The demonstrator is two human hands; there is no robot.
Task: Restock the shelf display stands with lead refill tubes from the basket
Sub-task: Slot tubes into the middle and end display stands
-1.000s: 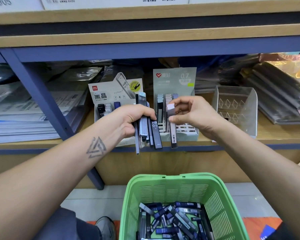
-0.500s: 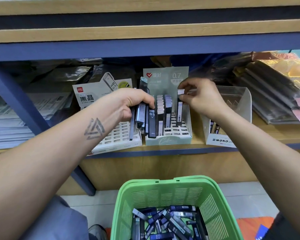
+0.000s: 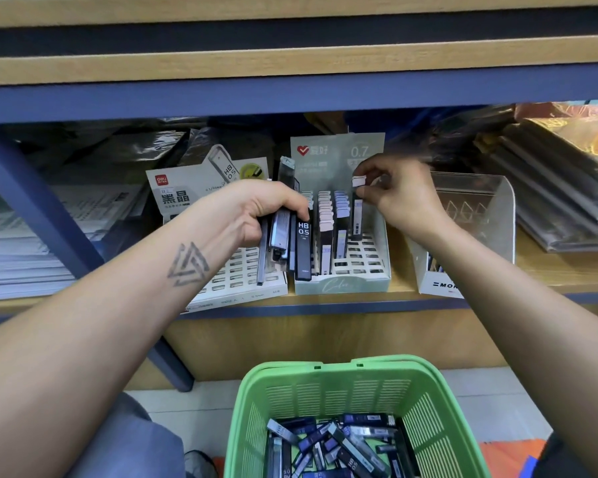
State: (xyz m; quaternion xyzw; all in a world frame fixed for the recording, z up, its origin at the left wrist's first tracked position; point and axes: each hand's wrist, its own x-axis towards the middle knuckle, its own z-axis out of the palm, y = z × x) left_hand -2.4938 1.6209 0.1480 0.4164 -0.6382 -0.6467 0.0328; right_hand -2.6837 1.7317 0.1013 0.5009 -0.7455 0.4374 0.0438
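- The left hand (image 3: 256, 215) is curled round a bundle of lead refill tubes (image 3: 292, 236), held upright in front of the shelf (image 3: 549, 270); the front one is black and marked "HB 0.5".
- The right hand (image 3: 394, 198) pinches the white cap of a single refill tube (image 3: 357, 215) between thumb and fingertips; that tube stands upright in the right-hand column of the 0.7 display stand (image 3: 342, 284).
- The 0.7 display stand sits near the shelf's front edge, with rows of capped tubes filling its back slots and open grid cells at its front.
- Just to its left stands a white HB 0.5 display stand (image 3: 242, 288), partly hidden by the left forearm, its front grid cells open.
- To the right of the 0.7 stand is a clear acrylic holder (image 3: 477, 215) with a white "MONO" label at its base.
- A green plastic basket (image 3: 428, 408) sits below the shelf, on the floor side, with many dark refill tubes (image 3: 342, 446) lying jumbled in its bottom.
- Stacks of wrapped paper goods (image 3: 560, 188) lie at both ends of the shelf.
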